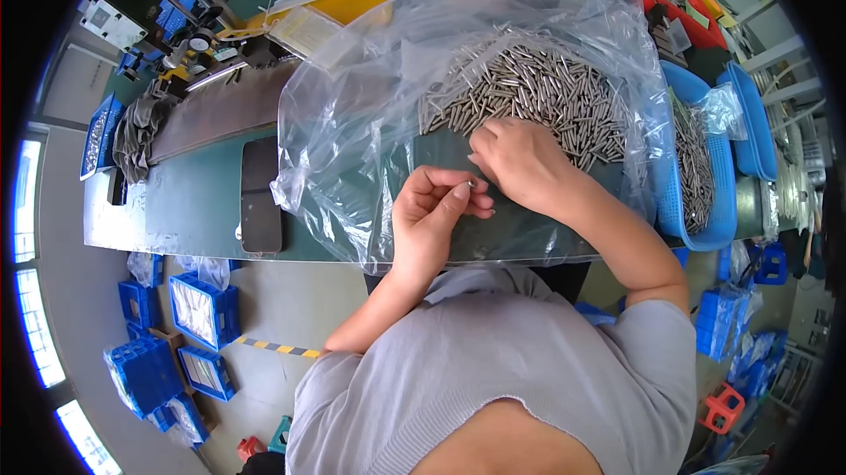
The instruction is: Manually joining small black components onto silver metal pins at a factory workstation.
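Observation:
A loose pile of small metal pins lies on a clear plastic bag spread over the green bench. My left hand is in front of the pile, thumb and forefinger pinched together. A shiny tip shows between them, apparently one metal pin; most of it is covered by the fingers. Close by on the right, my right hand reaches over the near edge of the pile, back of the hand up and fingers curled together. What its fingertips hold, if anything, is hidden.
A dark phone lies on the bench left of the bag. Right of the bag stands a blue basket of metal pins, with another blue basket beside it. Red trays are behind. A bench fixture stands far left.

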Demonstrator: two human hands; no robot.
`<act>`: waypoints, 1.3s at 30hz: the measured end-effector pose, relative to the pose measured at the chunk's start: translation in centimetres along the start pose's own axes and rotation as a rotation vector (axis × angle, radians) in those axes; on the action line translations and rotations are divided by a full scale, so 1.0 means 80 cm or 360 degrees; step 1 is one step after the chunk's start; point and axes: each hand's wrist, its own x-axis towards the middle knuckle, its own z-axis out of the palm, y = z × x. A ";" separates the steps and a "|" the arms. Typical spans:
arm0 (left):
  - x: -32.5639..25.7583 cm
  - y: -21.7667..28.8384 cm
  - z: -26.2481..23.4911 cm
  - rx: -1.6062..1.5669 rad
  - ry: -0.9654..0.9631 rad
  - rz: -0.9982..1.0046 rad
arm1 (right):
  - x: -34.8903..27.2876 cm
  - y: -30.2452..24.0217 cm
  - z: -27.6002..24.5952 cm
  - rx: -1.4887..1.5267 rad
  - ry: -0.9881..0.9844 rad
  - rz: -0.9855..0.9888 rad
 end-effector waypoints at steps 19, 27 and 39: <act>0.001 0.001 0.000 0.0036 0.0075 -0.0024 | -0.015 -0.011 -0.024 0.1537 -0.0063 0.0276; 0.004 -0.002 0.007 0.0049 0.0068 -0.0012 | -0.022 -0.008 -0.025 0.1549 -0.0079 0.0402; -0.006 -0.006 -0.003 0.0102 0.0063 0.0135 | -0.127 0.054 -0.173 -0.0360 0.0934 0.0787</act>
